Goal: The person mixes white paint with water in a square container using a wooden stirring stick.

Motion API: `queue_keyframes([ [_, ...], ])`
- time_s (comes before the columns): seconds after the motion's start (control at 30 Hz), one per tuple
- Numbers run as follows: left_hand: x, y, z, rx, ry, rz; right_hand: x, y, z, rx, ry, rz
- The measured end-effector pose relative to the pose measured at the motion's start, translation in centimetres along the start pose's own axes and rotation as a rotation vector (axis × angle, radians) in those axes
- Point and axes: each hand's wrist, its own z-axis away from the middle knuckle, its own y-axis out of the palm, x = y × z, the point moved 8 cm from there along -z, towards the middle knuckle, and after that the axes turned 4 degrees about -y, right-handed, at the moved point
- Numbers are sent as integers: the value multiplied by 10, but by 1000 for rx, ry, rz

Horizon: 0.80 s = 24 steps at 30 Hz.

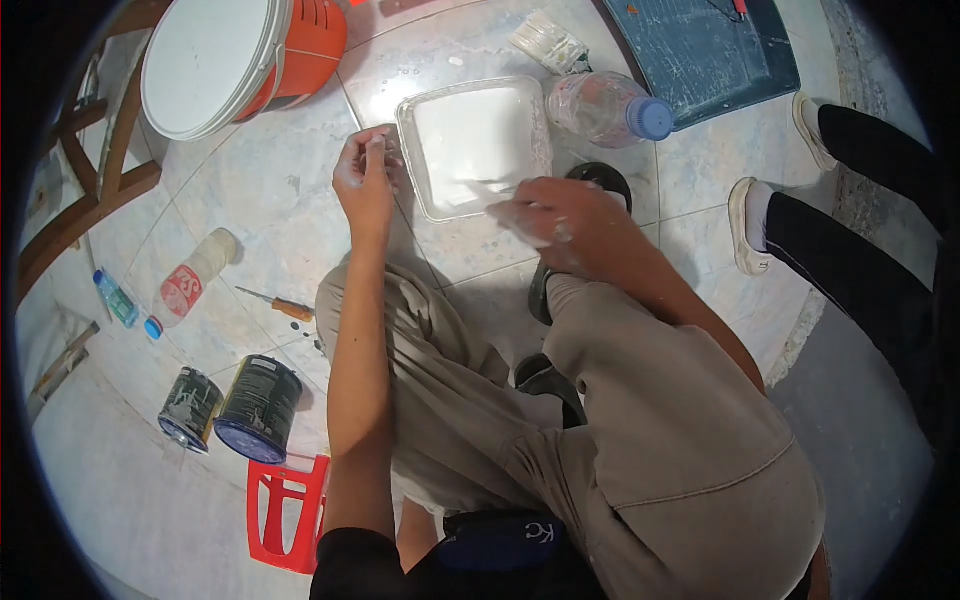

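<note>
A clear plastic tub (pixel 409 160) of white paint or a similar white liquid stands on the tiled floor between my hands. My left hand (pixel 366 165) is beside the tub's left edge, its fingers curled; what they hold, if anything, is hidden. At the tub's lower right corner, my right hand (pixel 540 222) is closed and smeared white. A thin pale thing, blurred, reaches from its fingers over the white liquid; I cannot make out what it is. Beyond the right hand lies a clear plastic bottle (pixel 597 108) with a blue cap, close to the tub's right side.
A wide brush (pixel 548 42) and a dark tray (pixel 700 55) are at the top. An orange bucket (pixel 312 50) stands upper left. Bottles (pixel 183 288), a screwdriver (pixel 290 308), cans (pixel 258 408) and a red plastic chair (pixel 318 500) are left. Another person's legs (pixel 850 260) are at right.
</note>
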Motion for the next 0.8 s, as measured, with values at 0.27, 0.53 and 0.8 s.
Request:
queue_keyframes([
  [0.27, 2, 2, 0, -11, -13, -42, -15, -15, 0, -197, 49, 226],
  [0.53, 3, -1, -1, -20, 18, -40, 5, 20, -7, 112, -11, 33],
  [0.8, 3, 0, -1, -2, -17, -78, -10, -22, -1, -72, 94, 208],
])
